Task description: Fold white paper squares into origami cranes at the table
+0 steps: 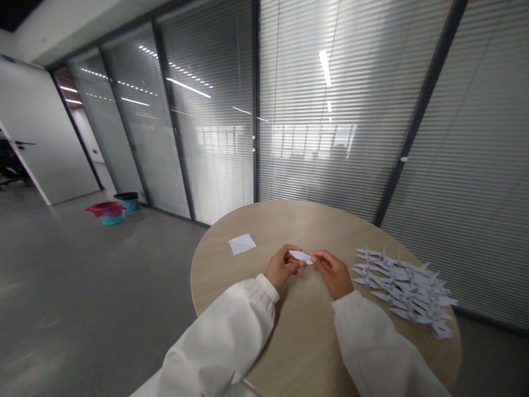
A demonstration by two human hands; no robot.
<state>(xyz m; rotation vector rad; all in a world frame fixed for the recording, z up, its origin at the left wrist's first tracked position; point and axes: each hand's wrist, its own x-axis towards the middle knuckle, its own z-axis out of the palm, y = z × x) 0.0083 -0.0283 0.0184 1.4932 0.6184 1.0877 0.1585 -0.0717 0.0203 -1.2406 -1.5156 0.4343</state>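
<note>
Folded white paper (300,256), between both hands (281,269), gripped from either side

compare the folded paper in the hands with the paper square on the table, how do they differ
The folded paper is held between the left hand and right hand, while the paper square lies on the table with no hand touching it. The folded paper looks slim and tapering; the paper square is broad and four-sided, showing more surface than the folded paper. Both look white.
</note>
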